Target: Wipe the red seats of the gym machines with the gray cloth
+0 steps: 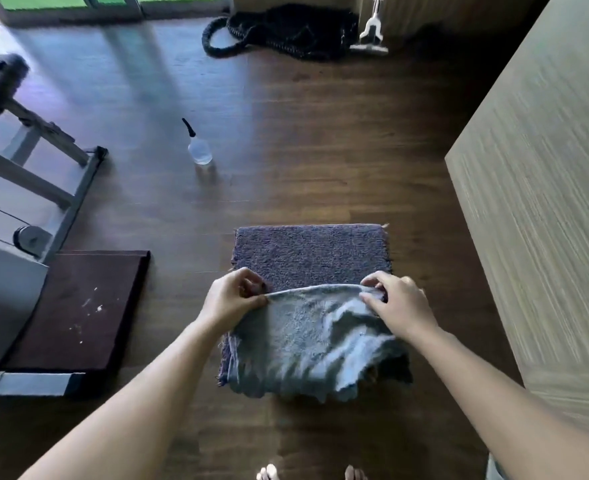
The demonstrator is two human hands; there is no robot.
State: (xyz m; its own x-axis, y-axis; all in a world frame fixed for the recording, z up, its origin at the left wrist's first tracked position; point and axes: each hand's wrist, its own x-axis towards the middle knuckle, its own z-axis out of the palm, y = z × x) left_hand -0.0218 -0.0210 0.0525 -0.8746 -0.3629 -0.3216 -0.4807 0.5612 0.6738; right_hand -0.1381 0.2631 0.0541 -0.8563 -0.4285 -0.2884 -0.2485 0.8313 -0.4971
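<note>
The gray cloth (307,344) hangs stretched between both hands above a dark purple floor mat (310,252). My left hand (232,299) pinches the cloth's upper left corner. My right hand (397,303) pinches its upper right corner. The cloth's lower part droops in folds over the near end of the mat. No red seat is in view; a gym machine (26,174) with a grey metal frame stands at the left.
A clear spray bottle (199,149) with a black nozzle stands on the dark wood floor. A dark rubber pad (78,310) lies under the machine's base. A coiled black rope (286,29) and a white floor tool (371,36) are at the far wall. A light wooden panel (545,202) rises at right.
</note>
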